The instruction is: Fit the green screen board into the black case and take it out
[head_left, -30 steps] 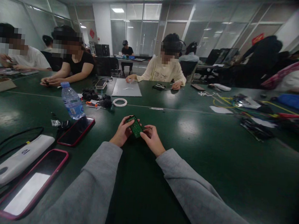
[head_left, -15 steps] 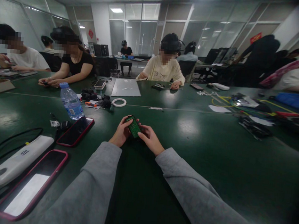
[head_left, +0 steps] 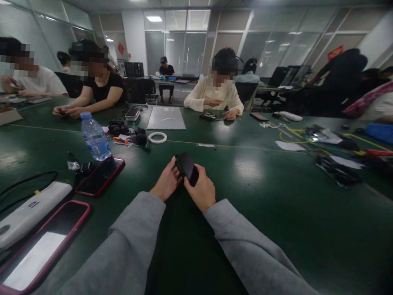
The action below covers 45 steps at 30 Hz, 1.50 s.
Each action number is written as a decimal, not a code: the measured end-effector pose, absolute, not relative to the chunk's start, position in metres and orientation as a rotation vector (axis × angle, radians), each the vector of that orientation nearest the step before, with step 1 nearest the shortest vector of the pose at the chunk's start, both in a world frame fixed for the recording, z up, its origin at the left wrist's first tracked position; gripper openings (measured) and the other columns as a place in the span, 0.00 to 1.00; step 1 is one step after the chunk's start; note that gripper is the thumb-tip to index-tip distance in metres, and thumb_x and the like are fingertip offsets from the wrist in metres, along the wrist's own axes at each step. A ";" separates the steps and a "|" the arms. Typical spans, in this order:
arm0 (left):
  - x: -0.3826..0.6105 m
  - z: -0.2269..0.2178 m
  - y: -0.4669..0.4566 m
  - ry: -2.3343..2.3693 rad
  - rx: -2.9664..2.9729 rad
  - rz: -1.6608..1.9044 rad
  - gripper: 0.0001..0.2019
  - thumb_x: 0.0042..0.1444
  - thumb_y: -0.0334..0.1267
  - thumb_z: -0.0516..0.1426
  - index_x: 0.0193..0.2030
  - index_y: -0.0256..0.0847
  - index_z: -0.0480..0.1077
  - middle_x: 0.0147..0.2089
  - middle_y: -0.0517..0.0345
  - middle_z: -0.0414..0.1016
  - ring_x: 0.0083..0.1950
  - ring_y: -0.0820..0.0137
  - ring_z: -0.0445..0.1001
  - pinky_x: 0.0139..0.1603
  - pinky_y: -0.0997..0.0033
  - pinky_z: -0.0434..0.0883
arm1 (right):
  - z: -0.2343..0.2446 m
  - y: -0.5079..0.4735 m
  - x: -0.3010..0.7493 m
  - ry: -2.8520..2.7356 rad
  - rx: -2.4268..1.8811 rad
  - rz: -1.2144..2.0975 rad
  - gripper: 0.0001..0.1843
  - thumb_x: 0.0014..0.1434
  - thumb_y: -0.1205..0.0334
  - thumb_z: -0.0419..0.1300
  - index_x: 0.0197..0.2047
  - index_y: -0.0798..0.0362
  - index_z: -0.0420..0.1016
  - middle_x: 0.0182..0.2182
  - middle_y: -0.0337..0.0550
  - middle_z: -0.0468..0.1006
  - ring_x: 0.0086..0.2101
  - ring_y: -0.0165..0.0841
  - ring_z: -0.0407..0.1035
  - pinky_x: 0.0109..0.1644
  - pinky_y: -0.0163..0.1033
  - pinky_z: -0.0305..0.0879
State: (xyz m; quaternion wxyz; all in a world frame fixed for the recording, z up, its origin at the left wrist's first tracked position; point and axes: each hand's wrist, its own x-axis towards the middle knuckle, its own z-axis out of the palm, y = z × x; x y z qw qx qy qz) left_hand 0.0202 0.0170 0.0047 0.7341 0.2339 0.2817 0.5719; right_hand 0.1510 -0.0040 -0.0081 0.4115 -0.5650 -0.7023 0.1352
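Note:
Between my two hands, above the green table, is a small circuit board with a dark, screen-like face (head_left: 187, 165). That smooth dark side is turned up and toward me, tilted; its green side is hidden. The fingers of my left hand (head_left: 166, 181) are closed on its left edge. My right hand (head_left: 202, 188) grips its lower right edge, thumb at the near corner and fingers curled round the side. Both grey sleeves reach in from the bottom of the view.
To my left are a water bottle (head_left: 95, 137), a dark phone (head_left: 100, 176), a white device (head_left: 27, 213) and a pink-edged phone (head_left: 43, 249). Ahead lie a tape ring (head_left: 157, 137) and a silver laptop (head_left: 167, 118). Cables and tools (head_left: 335, 171) are at right; several people sit around.
The circuit board has been turned over: its green side faced up before, and now the dark face does. My hands have shifted slightly to the right with it.

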 end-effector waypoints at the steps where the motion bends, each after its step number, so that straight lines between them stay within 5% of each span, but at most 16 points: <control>1: 0.022 0.004 0.016 0.594 0.499 1.226 0.21 0.52 0.55 0.56 0.43 0.39 0.70 0.41 0.51 0.75 0.47 0.64 0.73 0.50 0.63 0.68 | -0.006 -0.006 0.150 -1.819 -1.441 0.242 0.29 0.53 0.61 0.59 0.58 0.54 0.58 0.46 0.49 0.71 0.44 0.41 0.68 0.48 0.48 0.66; 6: 0.024 -0.001 0.014 0.454 0.451 1.152 0.31 0.51 0.63 0.51 0.45 0.35 0.71 0.46 0.45 0.74 0.52 0.59 0.70 0.57 0.59 0.65 | -0.001 -0.014 0.144 -2.084 -1.248 -0.065 0.30 0.51 0.68 0.58 0.58 0.56 0.59 0.53 0.53 0.62 0.53 0.43 0.58 0.53 0.50 0.61; 12: 0.011 -0.005 0.018 0.513 0.411 1.199 0.37 0.48 0.69 0.48 0.49 0.36 0.70 0.49 0.44 0.74 0.52 0.56 0.71 0.55 0.55 0.66 | 0.002 -0.023 0.141 -2.160 -0.996 0.067 0.31 0.56 0.58 0.59 0.61 0.56 0.55 0.57 0.54 0.55 0.56 0.43 0.54 0.57 0.50 0.60; 17: 0.012 -0.006 0.021 0.555 0.463 1.279 0.34 0.50 0.68 0.47 0.50 0.41 0.68 0.53 0.48 0.72 0.53 0.59 0.70 0.55 0.56 0.66 | 0.002 -0.022 0.141 -1.977 -0.951 0.315 0.26 0.59 0.55 0.56 0.58 0.54 0.57 0.53 0.53 0.60 0.55 0.40 0.57 0.60 0.47 0.58; 27: 0.015 0.003 0.018 0.510 0.569 1.193 0.34 0.52 0.65 0.46 0.52 0.38 0.68 0.57 0.46 0.69 0.58 0.59 0.66 0.58 0.58 0.63 | -0.015 0.003 0.148 -1.488 -0.974 1.178 0.29 0.56 0.41 0.57 0.50 0.53 0.58 0.41 0.45 0.71 0.42 0.33 0.68 0.49 0.41 0.66; 39: 0.016 -0.001 0.020 0.566 0.600 1.125 0.35 0.50 0.67 0.48 0.47 0.36 0.71 0.48 0.44 0.74 0.50 0.58 0.72 0.51 0.57 0.68 | -0.002 0.005 0.152 -1.147 -0.872 1.419 0.30 0.41 0.50 0.70 0.42 0.53 0.61 0.37 0.42 0.72 0.39 0.32 0.69 0.43 0.38 0.69; 43: 0.015 -0.007 0.024 0.707 0.729 1.258 0.21 0.48 0.48 0.62 0.45 0.35 0.70 0.41 0.50 0.75 0.40 0.68 0.74 0.49 0.66 0.68 | -0.006 0.011 0.158 -0.984 -0.938 1.404 0.34 0.38 0.47 0.71 0.43 0.53 0.60 0.33 0.39 0.71 0.32 0.30 0.68 0.35 0.35 0.68; 45: 0.014 -0.009 0.024 0.732 0.795 1.276 0.24 0.43 0.36 0.67 0.47 0.36 0.69 0.40 0.52 0.75 0.39 0.71 0.74 0.49 0.66 0.67 | -0.006 0.012 0.160 -0.950 -0.950 1.397 0.35 0.37 0.47 0.71 0.43 0.53 0.60 0.33 0.39 0.70 0.32 0.29 0.68 0.33 0.34 0.66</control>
